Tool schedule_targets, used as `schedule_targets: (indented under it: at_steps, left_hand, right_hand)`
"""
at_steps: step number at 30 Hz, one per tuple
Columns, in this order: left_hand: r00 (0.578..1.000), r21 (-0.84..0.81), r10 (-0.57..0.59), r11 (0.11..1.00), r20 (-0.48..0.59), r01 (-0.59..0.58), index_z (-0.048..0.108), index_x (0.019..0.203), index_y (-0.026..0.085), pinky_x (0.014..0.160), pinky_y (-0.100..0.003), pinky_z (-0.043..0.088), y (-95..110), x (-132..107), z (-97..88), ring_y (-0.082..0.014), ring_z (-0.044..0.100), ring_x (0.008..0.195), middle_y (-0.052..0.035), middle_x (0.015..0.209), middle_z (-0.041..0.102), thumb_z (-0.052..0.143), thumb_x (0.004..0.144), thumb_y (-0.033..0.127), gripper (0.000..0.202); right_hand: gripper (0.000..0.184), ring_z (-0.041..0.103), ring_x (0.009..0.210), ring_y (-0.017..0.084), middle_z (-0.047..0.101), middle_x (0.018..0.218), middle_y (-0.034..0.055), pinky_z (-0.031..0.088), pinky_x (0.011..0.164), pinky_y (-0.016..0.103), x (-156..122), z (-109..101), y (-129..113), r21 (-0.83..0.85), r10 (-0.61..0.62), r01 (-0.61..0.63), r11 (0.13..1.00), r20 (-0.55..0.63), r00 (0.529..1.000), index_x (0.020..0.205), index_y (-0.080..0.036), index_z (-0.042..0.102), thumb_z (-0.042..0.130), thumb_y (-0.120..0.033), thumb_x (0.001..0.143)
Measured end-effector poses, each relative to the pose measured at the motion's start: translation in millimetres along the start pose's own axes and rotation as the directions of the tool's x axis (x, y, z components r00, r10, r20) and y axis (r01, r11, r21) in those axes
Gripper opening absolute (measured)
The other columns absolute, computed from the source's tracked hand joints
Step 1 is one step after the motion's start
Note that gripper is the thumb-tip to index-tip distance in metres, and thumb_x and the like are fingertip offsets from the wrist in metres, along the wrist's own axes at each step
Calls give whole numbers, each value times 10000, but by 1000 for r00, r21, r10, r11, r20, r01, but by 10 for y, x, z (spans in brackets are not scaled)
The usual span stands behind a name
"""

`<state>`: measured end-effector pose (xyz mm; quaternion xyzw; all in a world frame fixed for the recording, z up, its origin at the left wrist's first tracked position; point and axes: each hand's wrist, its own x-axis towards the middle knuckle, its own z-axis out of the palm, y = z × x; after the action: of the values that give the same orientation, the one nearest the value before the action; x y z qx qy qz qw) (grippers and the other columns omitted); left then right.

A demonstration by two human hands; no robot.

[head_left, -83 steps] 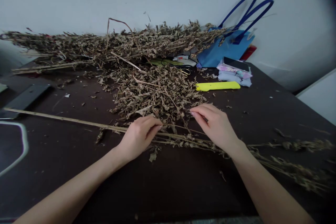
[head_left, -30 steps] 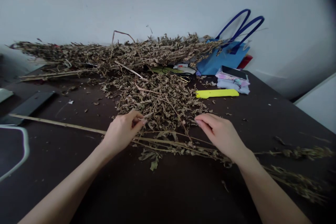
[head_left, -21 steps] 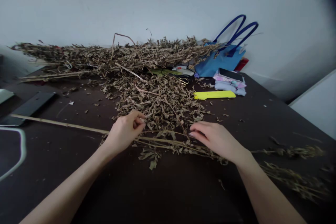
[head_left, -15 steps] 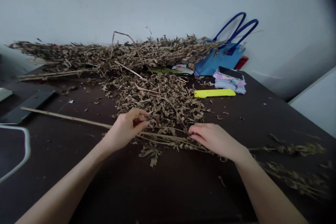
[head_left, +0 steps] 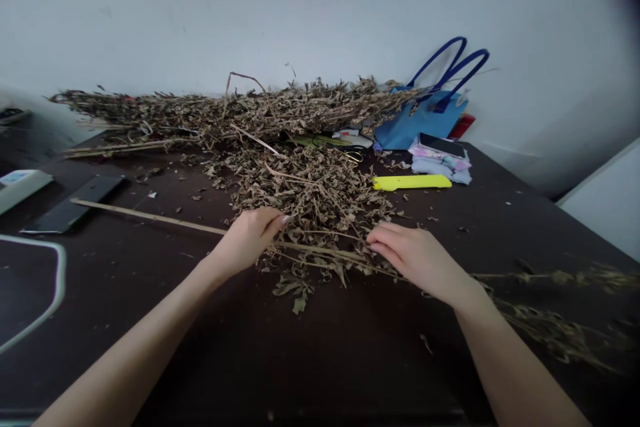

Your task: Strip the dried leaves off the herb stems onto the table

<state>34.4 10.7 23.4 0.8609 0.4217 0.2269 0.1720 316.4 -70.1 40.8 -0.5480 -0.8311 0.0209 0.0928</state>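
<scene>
My left hand (head_left: 255, 233) is closed in a pinch at the near left edge of a heap of dried leaves (head_left: 320, 193); whatever lies between its fingertips is too small to make out. To the right, my right hand (head_left: 420, 257) has thumb and fingers together at the end of a thin dried stem (head_left: 333, 233). Below both hands runs a long, thicker dried stalk (head_left: 155, 217), its bare end reaching left and its middle passing behind my left hand. Leafy dried sprigs (head_left: 555, 330) stick out past my right forearm, partly blurred.
A large bundle of dried plants (head_left: 240, 107) lies along the wall. A blue bag (head_left: 400, 127), a phone on folded cloth (head_left: 440, 145) and a yellow cutter (head_left: 413, 181) are at the right. A black phone (head_left: 75, 203) and a white device (head_left: 23, 188) sit left.
My left hand's fingers have gone from loosely curved to a tight pinch. My right hand remains at the thin stem. The whole view has shifted slightly.
</scene>
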Motion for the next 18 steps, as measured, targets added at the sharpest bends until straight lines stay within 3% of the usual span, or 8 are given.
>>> schedule_targets:
  at_steps: [3, 7, 13, 18]
  left_hand:
    - [999, -45, 16, 999, 43, -14, 631, 832, 174, 567, -236, 420, -10, 1, 16, -115, 547, 593, -16, 688, 620, 400, 897, 331, 287]
    - [998, -86, 50, 995, 32, -47, 624, 894, 184, 676, -247, 440, -117, 1, 5, -135, 586, 743, -27, 839, 647, 464, 858, 298, 200]
    - [1000, -10, -14, 1000, 16, 15, 615, 858, 185, 621, -220, 424, -312, -2, -123, -133, 586, 687, -16, 787, 653, 433, 861, 324, 228]
    - [997, 25, -71, 997, 37, 70, 617, 873, 194, 605, -213, 421, -514, -48, -217, -132, 588, 655, 4, 744, 653, 440, 856, 392, 266]
  right_hand:
    - [242, 605, 702, 149, 624, 842, 38, 425, 604, 256, 7, 13, -12, -71, -12, 6, 997, -87, 996, 892, -199, 587, 360, -274, 935]
    - [233, 610, 725, 151, 631, 857, 36, 425, 602, 255, 32, 68, -42, -118, -10, -8, 993, -155, 988, 932, -196, 603, 379, -262, 932]
    - [218, 619, 795, 174, 646, 938, 48, 467, 631, 278, 50, 124, 6, -118, 35, -52, 992, -137, 990, 1047, -205, 583, 423, -266, 913]
    - [179, 581, 828, 201, 654, 868, 53, 465, 662, 316, 48, 84, 53, -90, 28, -37, 995, -103, 994, 957, -200, 608, 453, -256, 888]
